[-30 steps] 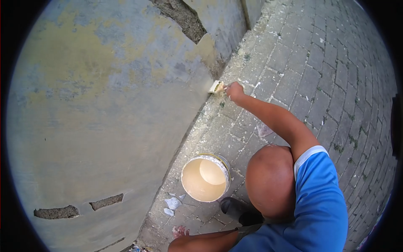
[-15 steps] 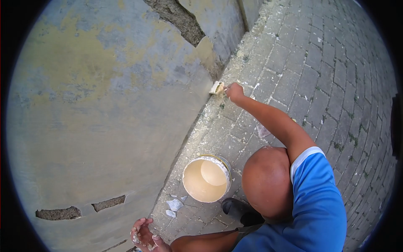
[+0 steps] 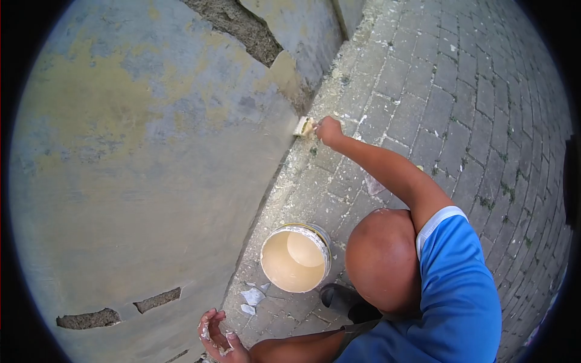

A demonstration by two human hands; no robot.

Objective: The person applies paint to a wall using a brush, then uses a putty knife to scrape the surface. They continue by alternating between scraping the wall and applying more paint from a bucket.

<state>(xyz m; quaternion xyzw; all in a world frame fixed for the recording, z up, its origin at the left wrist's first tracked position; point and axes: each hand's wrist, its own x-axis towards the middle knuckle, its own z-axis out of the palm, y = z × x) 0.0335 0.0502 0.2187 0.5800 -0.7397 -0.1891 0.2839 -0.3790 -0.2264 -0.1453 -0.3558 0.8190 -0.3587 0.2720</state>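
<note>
My right hand [image 3: 328, 131] is closed round the handle of a brush-like tool [image 3: 303, 126] with a pale, coated head. The tool's head is at the foot of the wall [image 3: 157, 199], where the wall meets the paving. At the lower edge of the view, my left hand [image 3: 221, 340] has its fingers curled but apart, with pale residue on the skin and nothing held. A bucket [image 3: 294, 259] with cream-coloured content stands on the paving between the two hands, near my knee.
Grey paving bricks [image 3: 417, 115] run along the wall, with pale spatters on them. Flat broken pieces [image 3: 253, 296] lie below the bucket, and another flat piece [image 3: 374, 185] lies under my right forearm. A dark shoe [image 3: 336, 297] is beside the bucket. The wall has rough broken patches [image 3: 241, 27].
My right hand and the tool have shifted slightly left in the view. My left hand has moved a little right, its fingers more curled. The view has also shifted slightly.
</note>
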